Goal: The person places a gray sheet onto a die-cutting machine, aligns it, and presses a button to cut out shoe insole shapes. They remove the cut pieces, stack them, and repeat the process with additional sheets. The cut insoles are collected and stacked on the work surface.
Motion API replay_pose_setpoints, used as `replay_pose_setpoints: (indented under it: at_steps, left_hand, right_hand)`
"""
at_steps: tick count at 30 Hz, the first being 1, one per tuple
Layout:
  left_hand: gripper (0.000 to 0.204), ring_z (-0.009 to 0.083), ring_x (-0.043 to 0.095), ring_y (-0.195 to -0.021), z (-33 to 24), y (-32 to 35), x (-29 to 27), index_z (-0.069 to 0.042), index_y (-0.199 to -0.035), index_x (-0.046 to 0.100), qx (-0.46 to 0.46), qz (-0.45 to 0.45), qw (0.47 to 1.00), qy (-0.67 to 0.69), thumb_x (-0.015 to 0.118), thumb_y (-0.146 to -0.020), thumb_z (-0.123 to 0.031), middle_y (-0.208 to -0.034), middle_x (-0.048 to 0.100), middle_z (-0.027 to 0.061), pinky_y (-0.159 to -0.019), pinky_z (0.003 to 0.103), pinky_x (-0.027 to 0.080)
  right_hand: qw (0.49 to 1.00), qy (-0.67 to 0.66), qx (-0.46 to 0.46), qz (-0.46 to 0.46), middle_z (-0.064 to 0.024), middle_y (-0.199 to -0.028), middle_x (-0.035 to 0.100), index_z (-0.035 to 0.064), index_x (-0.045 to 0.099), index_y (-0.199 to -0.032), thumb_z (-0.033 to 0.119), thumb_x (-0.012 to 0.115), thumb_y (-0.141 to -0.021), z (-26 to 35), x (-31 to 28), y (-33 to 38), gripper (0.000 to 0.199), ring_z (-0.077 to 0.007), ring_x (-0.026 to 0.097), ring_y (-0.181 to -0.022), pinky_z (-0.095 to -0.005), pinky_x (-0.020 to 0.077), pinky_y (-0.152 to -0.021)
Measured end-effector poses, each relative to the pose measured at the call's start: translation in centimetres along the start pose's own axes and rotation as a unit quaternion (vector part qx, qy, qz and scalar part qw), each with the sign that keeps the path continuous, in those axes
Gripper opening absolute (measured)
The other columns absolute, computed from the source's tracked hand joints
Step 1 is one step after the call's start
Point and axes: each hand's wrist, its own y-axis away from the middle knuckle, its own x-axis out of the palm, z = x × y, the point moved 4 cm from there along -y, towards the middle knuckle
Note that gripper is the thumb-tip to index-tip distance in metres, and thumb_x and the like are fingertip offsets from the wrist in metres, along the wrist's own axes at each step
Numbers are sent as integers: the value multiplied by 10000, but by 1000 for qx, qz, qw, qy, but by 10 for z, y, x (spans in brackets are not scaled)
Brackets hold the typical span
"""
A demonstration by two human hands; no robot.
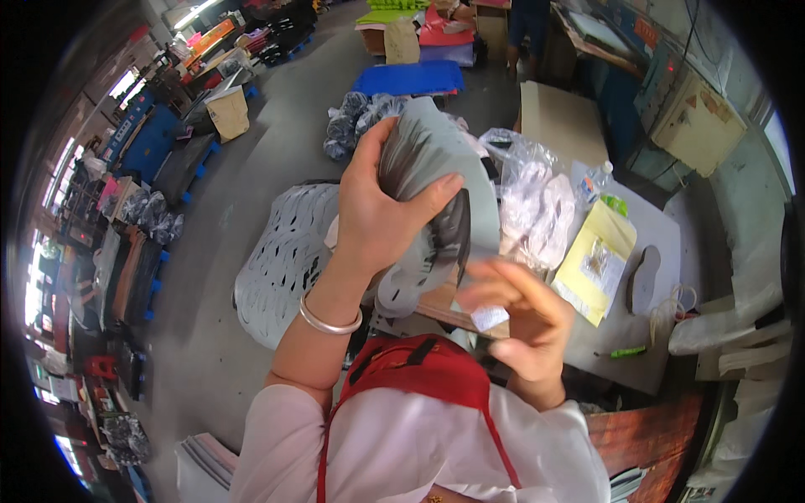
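Note:
My left hand is closed round a thick stack of thin grey sheets, its thumb lying across the front. The stack is raised in front of me, and its leaves fan out at the upper left. Dark cut-out gaps show in its lower part. Beside the stack's lower right edge is my right hand, thumb and fingers apart, with nothing visible between them. Its fingertips are smeared by motion. Left of my forearm lies a pile of grey sheets with rows of slits, partly hidden by that arm.
At the right, a grey table bears a clear bag of pale pieces, a yellow folder, a dark sole-shaped piece, a bottle and a green cutter. A blue sheet lies beyond; a person stands at the back.

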Motion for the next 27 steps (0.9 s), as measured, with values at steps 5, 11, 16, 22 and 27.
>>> replay_pose_setpoints:
  at_steps: [5, 11, 16, 22, 27]
  left_hand:
    - [693, 181, 586, -1024, -2, -1, -8, 101, -1261, 436, -1, 7, 999, -43, 797, -715, -127, -1155, 585, 138, -918, 312, 465]
    - [619, 137, 568, -1005, -7, 7, -22, 84, -1241, 491, -93, 16, 993, 66, 777, -757, -175, -1128, 596, 110, -869, 280, 469]
    - [483, 119, 573, -844, 27, 8, -63, 29, -1138, 561, -183, -85, 975, 88, 733, -812, -284, -958, 607, 58, -740, 248, 474]
    - [365, 131, 580, -744, 106, 52, -114, -25, -1053, 612, -324, -231, 906, 140, 666, -865, -333, -877, 610, 41, -657, 273, 482]
    - [390, 131, 580, -846, 128, 136, -169, -55, -1139, 591, -405, -313, 837, 191, 640, -889, -351, -969, 609, 40, -698, 283, 502]
  right_hand:
    - [946, 65, -100, -300, -194, -1208, 570, -76, 505, -1256, 215, 581, -898, -85, -72, 16, 467, -268, 558, -1134, -417, 505, -903]
    - [943, -213, 187, -174, -144, -1400, 445, 39, 361, -1418, 687, 369, -883, -234, -27, 9, 840, -304, 462, -1241, -458, 368, -1039]
    - [870, -421, 215, -142, -159, -1348, 483, 31, 366, -1403, 749, 325, -849, -222, 2, 38, 908, -314, 492, -1207, -467, 391, -1014]
    - [897, -214, 367, -120, -150, -1350, 440, 9, 248, -1442, 322, 637, -841, -209, 30, 79, 782, -254, 443, -1243, -372, 350, -1049]
    - [877, -11, 473, 78, -186, -1387, 375, 2, 149, -1454, 271, 773, -758, -186, 51, 101, 973, -261, 379, -1289, -347, 311, -1069]
